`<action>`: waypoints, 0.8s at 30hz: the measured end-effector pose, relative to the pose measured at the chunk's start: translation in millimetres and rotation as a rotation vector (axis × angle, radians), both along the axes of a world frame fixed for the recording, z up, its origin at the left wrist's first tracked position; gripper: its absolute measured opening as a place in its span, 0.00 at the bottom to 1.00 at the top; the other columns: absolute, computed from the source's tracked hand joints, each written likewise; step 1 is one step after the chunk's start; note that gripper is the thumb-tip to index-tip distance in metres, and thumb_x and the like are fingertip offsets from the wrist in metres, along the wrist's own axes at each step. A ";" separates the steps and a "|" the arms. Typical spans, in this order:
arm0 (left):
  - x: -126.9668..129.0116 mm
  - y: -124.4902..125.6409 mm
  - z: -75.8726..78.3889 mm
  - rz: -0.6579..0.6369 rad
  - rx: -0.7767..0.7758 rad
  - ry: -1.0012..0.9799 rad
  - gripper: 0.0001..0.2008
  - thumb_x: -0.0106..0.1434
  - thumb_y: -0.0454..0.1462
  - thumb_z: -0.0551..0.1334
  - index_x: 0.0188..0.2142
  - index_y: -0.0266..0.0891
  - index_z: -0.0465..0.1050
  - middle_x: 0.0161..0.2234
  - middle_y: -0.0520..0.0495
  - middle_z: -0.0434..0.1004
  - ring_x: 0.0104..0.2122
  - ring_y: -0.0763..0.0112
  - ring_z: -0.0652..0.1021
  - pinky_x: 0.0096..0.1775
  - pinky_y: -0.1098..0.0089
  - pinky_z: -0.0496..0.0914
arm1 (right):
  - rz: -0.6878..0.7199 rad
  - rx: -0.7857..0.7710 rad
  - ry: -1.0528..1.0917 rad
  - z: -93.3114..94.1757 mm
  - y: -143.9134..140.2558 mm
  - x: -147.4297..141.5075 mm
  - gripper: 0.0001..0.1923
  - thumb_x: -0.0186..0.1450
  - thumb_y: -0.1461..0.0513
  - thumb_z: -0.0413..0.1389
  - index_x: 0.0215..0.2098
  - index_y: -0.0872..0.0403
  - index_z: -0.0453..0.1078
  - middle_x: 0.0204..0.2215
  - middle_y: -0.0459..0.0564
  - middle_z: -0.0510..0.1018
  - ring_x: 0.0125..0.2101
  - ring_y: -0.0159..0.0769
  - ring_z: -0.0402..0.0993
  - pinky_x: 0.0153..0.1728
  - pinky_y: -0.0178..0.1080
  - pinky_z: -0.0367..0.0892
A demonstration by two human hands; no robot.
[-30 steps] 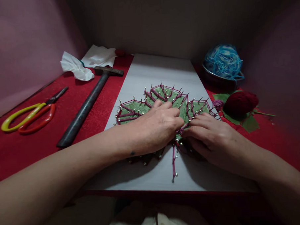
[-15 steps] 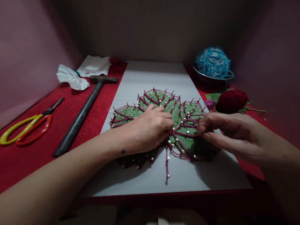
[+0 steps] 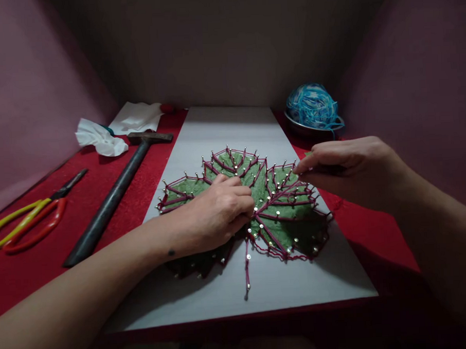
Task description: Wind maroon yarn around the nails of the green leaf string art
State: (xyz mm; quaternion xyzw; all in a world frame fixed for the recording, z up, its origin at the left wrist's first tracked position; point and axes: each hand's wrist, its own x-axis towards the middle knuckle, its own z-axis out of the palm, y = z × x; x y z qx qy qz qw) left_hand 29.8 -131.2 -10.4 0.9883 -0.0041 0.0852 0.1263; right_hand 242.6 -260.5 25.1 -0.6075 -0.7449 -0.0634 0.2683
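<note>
Head view: a red-clothed worktop (image 3: 36,265) boxed in by mauve walls carries a white board (image 3: 231,128) with a green nail-studded string-art leaf (image 3: 265,204) at its middle. The left hand (image 3: 215,214) presses curled onto the leaf; the right hand (image 3: 348,169) hovers over its right edge, fingertips pinching maroon thread (image 3: 280,190).

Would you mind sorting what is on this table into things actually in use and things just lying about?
In use: left hand pressing on the nailed green leaf on the white board; right hand pinching maroon yarn.

Lying about: hammer, scissors, crumpled tissue, blue yarn ball in its bowl.
</note>
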 end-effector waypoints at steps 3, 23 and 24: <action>-0.3 -0.1 0.6 -0.006 0.014 0.001 0.09 0.65 0.31 0.56 0.27 0.37 0.69 0.28 0.51 0.69 0.34 0.69 0.65 0.41 0.66 0.56 | -0.007 0.241 -0.405 17.3 -4.6 -16.8 0.09 0.65 0.66 0.51 0.32 0.50 0.73 0.25 0.45 0.76 0.27 0.32 0.72 0.27 0.37 0.62; 0.4 1.2 -1.4 -0.022 0.034 -0.036 0.11 0.65 0.31 0.54 0.26 0.37 0.69 0.29 0.49 0.71 0.34 0.69 0.66 0.40 0.65 0.56 | -0.306 0.344 0.308 76.0 18.2 -32.1 0.12 0.58 0.55 0.60 0.25 0.56 0.77 0.16 0.38 0.68 0.21 0.21 0.62 0.20 0.30 0.52; 0.4 1.2 -1.4 -0.023 0.027 -0.034 0.11 0.65 0.31 0.54 0.27 0.37 0.69 0.29 0.49 0.71 0.34 0.69 0.66 0.40 0.65 0.56 | -0.368 0.354 0.287 79.4 18.5 -22.9 0.12 0.57 0.55 0.59 0.27 0.56 0.78 0.16 0.37 0.67 0.21 0.20 0.60 0.21 0.30 0.51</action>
